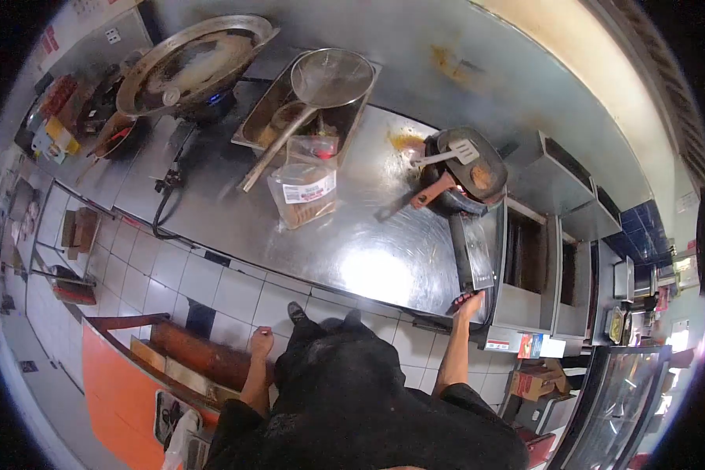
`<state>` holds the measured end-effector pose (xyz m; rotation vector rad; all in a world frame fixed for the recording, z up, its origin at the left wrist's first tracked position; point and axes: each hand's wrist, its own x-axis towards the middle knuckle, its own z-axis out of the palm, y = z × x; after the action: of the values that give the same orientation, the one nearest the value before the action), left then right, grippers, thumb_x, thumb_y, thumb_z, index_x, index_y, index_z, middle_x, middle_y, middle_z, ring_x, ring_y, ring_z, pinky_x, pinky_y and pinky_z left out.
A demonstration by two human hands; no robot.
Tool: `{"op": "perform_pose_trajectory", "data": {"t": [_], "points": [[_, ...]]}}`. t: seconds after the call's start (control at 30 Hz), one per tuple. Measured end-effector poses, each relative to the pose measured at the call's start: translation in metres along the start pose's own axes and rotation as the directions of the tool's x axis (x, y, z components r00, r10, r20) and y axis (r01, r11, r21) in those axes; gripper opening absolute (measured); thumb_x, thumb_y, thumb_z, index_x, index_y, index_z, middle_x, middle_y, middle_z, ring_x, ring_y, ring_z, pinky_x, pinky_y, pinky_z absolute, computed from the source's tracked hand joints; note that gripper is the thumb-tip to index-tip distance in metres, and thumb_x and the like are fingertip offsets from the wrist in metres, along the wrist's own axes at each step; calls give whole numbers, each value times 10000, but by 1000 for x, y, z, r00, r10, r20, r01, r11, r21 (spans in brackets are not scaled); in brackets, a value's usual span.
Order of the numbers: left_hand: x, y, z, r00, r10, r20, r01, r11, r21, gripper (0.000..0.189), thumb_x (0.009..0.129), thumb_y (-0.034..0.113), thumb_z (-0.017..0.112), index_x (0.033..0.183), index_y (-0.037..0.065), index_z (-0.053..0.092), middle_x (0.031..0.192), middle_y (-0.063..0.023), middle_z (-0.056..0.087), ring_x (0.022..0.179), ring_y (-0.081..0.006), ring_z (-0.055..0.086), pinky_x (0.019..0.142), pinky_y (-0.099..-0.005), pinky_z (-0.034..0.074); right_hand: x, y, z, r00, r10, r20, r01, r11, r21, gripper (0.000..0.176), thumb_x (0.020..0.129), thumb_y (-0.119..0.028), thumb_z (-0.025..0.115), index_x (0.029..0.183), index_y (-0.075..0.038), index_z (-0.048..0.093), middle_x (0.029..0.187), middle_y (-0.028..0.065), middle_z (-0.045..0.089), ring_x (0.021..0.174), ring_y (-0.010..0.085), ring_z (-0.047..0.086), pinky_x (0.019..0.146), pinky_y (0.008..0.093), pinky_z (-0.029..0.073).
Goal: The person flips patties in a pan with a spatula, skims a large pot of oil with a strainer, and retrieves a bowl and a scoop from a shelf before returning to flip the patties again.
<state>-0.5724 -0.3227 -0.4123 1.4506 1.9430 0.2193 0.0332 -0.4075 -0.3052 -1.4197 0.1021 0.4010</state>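
right of centre, a long rectangular metal piece (475,254) is gleaming silver; the right hand (468,304) is resting at its lower end, grip unclear; the left hand (262,341), lower left of centre, is hanging curled.

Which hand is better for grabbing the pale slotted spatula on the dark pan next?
Probably the right hand: it's by the shiny metal counter, nearer the spatula, though I can't tell whether it's free. The left hand is farther away, off the counter.
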Motion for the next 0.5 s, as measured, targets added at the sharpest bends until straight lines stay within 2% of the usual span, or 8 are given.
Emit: {"op": "perform_pose_trajectory", "data": {"t": [0.1,0.2,0.27,0.37,0.4,0.47,0.5], "points": [[31,18,-4,1000,11,-22,-12,999,-49,174,797,215,579,917,134,676,908,-169,676,888,-333,646,785,-418,508,22,17,-8,998,-6,-56,4,999,-37,533,965,-556,291,681,-122,413,541,9,383,423,159,385,389,303,347],[55,6,2,999,-37,-5,36,996,-87,159,794,206,579,906,143,671,859,-143,684,863,-332,650,785,-400,514,22,15,-6,995,12,-102,-16,999,-47,527,971,-543,280,683,-120,404,545,12,390,422,162,387,388,308,351],[66,1,0,999,31,-17,-30,998,52,173,782,194,584,921,141,673,855,-135,691,863,-327,656,785,-393,518,13,13,0,997,-12,-80,9,999,-46,526,972,-542,275,686,-119,399,547,14,390,423,165,388,388,311,353],[61,21,-18,998,-40,43,41,999,-5,188,761,183,591,924,136,673,866,-137,692,867,-326,657,791,-394,518,13,13,-1,995,-101,-26,100,994,-43,516,973,-532,275,680,-120,382,543,15,383,416,164,388,380,313,347],[58,26,-18,998,-48,49,48,999,1,188,761,183,591,924,136,673,866,-137,692,867,-326,657,791,-394,518,11,9,-1,995,-94,-30,93,994,-51,516,973,-532,275,680,-120,382,543,15,383,416,164,388,380,313,347],[54,28,-16,999,-31,15,31,999,-39,159,806,216,603,905,113,675,868,-149,685,864,-331,648,794,-416,510,6,2,5,995,28,-99,-30,999,-21,508,974,-475,301,680,-77,417,522,28,380,389,154,375,358,295,349],[50,31,-14,999,-34,16,34,999,-30,159,806,216,603,905,113,675,868,-149,685,864,-331,648,794,-416,510,7,2,4,993,22,-115,-27,999,-46,532,969,-496,300,653,-80,398,521,28,375,391,154,369,357,298,345]]}}
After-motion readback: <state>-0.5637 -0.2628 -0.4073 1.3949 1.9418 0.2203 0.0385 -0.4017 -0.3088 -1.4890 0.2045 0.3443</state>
